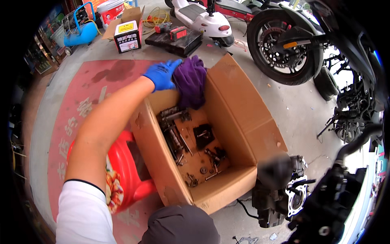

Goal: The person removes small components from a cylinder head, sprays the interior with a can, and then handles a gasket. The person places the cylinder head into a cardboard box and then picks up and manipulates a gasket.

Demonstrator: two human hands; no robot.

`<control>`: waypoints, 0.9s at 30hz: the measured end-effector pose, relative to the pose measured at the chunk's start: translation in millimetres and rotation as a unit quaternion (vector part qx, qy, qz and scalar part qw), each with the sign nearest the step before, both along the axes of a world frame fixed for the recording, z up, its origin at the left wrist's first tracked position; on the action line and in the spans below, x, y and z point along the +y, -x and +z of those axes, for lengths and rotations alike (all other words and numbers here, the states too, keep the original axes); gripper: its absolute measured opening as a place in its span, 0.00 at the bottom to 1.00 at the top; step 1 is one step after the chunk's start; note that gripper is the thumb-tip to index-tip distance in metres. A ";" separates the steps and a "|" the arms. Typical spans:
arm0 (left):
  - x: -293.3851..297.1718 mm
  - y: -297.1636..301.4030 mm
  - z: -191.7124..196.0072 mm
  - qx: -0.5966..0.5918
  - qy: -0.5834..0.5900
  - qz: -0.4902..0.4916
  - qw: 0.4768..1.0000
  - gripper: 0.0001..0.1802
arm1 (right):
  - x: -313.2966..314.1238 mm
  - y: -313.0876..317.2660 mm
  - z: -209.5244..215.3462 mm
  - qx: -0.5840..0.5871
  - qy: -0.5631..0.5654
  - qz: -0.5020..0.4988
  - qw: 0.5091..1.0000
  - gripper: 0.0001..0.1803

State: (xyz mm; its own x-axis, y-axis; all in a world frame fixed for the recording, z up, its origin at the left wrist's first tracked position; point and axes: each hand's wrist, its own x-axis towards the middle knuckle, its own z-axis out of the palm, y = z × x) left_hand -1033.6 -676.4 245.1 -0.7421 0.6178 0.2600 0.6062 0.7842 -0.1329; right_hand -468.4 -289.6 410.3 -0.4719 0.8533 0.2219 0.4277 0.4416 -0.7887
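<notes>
My left hand (161,75), in a blue glove, reaches to the far edge of an open cardboard box (239,122) and grips a purple cloth (191,81) draped over that edge. The bare forearm stretches across the box's left wall. On the box floor lie several greasy metal engine parts, shafts and bolts (178,136) and a dark flat piece (203,135). My right hand is not in view.
A red plastic stool (126,171) stands left of the box. A dismantled engine (284,199) sits at its right corner. A motorcycle wheel (284,44), a white scooter (205,20), a black tool case (174,40), a small carton (128,36) and a blue compressor (79,32) stand beyond.
</notes>
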 end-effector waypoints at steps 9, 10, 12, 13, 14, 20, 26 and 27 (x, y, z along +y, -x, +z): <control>6.4 26.5 -38.2 -0.262 -0.097 0.005 0.960 0.27 | -30.6 116.9 -140.5 0.173 0.359 0.055 0.915 0.13; -12.7 35.7 -39.5 -0.253 -0.085 0.015 0.964 0.26 | -60.5 150.0 -138.0 0.197 0.417 0.051 0.886 0.14; -44.0 46.8 -53.8 -0.254 -0.065 0.026 0.965 0.25 | -105.4 204.5 -119.6 0.220 0.502 0.072 0.833 0.19; -61.7 52.1 -59.2 -0.235 -0.096 0.034 0.967 0.25 | -108.1 212.8 -125.2 0.212 0.512 0.081 0.829 0.17; -74.8 61.8 -59.6 -0.215 -0.127 0.042 0.967 0.25 | -102.8 213.2 -137.2 0.193 0.503 0.079 0.839 0.15; -146.5 122.2 -59.8 -0.120 -0.144 0.187 0.964 0.34 | -130.6 274.8 -142.7 0.221 0.575 0.129 0.777 0.35; -140.1 126.7 -50.5 -0.189 -0.119 0.224 0.949 0.36 | -110.3 328.3 -167.5 0.195 0.552 0.141 0.798 0.31; -142.7 130.2 -55.1 -0.187 -0.122 0.221 0.949 0.36 | -111.2 342.0 -168.5 0.204 0.560 0.132 0.792 0.29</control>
State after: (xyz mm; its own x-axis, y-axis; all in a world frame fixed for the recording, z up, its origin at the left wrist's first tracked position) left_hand -1163.8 -819.1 190.0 -0.9833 0.1808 0.0218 0.1806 0.9526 0.2447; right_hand -810.4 -400.9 241.8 -0.7507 0.5062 -0.4245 0.0451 -0.6017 -0.7974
